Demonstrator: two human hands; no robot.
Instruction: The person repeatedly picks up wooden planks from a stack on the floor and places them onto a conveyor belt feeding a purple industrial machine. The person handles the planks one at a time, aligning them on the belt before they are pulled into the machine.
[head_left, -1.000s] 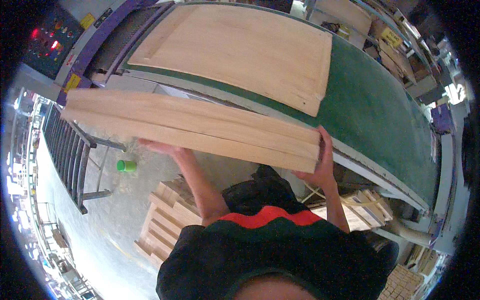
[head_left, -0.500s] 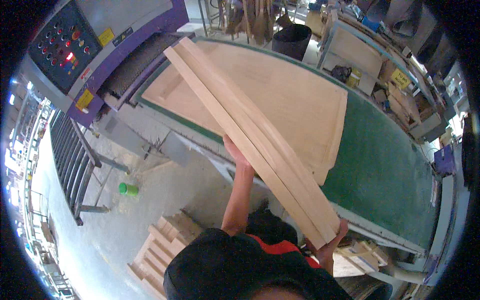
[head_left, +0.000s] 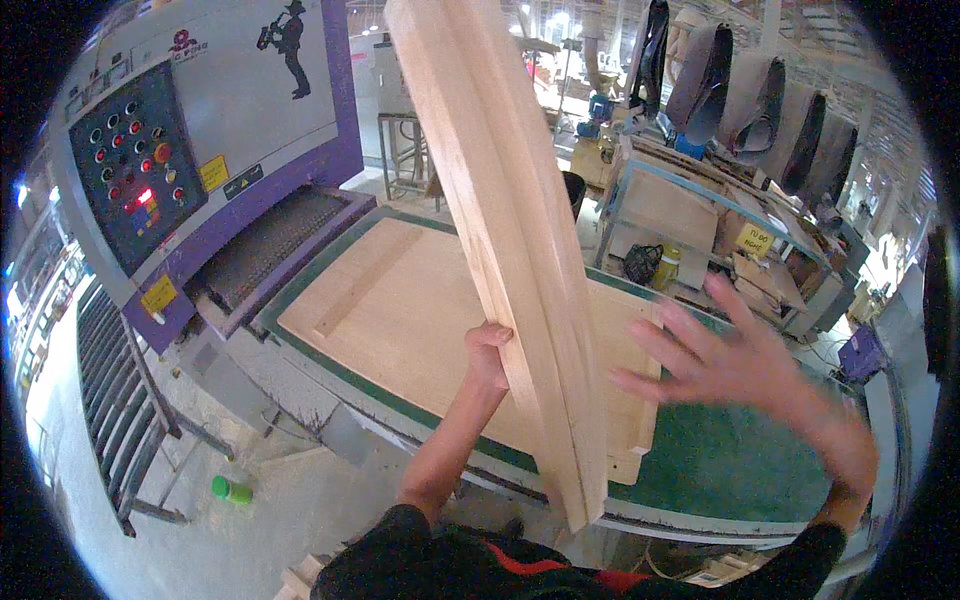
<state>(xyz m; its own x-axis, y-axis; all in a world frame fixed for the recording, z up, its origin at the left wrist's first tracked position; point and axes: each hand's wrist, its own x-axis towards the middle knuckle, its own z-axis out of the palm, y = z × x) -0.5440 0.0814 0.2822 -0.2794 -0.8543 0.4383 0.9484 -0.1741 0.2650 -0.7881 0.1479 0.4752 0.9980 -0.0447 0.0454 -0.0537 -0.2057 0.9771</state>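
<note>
My left hand grips the left edge of two long pale wooden boards lying against each other, with a lengthwise seam between them. They stand steeply tilted, the upper end running out of the top of the view and the lower end over the near edge of the conveyor. My right hand is off the boards, to their right, with fingers spread and somewhat blurred. Beneath lies a broad flat wooden panel on the green conveyor belt. The boards hide its middle.
At left stands a grey and purple machine with a button panel and a feed opening. A roller stand and a green container are on the floor nearby. A cluttered rack stands at far right.
The boards have swung from a diagonal to a steep upright tilt. My right hand has let go of their lower end and moved up and right. The view has tipped upward.
</note>
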